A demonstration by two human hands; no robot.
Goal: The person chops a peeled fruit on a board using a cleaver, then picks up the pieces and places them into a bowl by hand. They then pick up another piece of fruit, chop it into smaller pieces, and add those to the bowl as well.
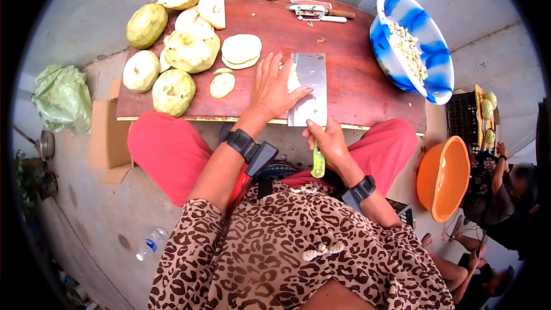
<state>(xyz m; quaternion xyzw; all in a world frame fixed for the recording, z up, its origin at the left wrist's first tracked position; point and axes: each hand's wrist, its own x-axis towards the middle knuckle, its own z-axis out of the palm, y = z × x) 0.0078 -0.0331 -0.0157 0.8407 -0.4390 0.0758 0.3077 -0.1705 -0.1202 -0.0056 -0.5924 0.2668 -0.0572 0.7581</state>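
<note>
My right hand [327, 138] is wrapped round the green handle [318, 162] of a cleaver. The cleaver's broad blade [311, 89] lies over the red wooden table, its left edge beside my left hand. My left hand [274, 87] rests with fingers stretched forward and thumb spread toward the blade. A pale cut piece [293, 79] shows between that hand and the blade, partly hidden. Left of the hand are stacked pale round slices [241, 50] and a smaller slice [222, 85]. Several peeled, pale-green, gourd-like pieces [192, 47] are piled at the table's left.
A blue-and-white basin [434, 51] of chopped pieces stands at the table's right. Peelers and a wooden-handled knife [338, 14] lie at the back. An orange basin [439, 178] is at right, near other people [491, 189]. A cardboard box [109, 138] stands left.
</note>
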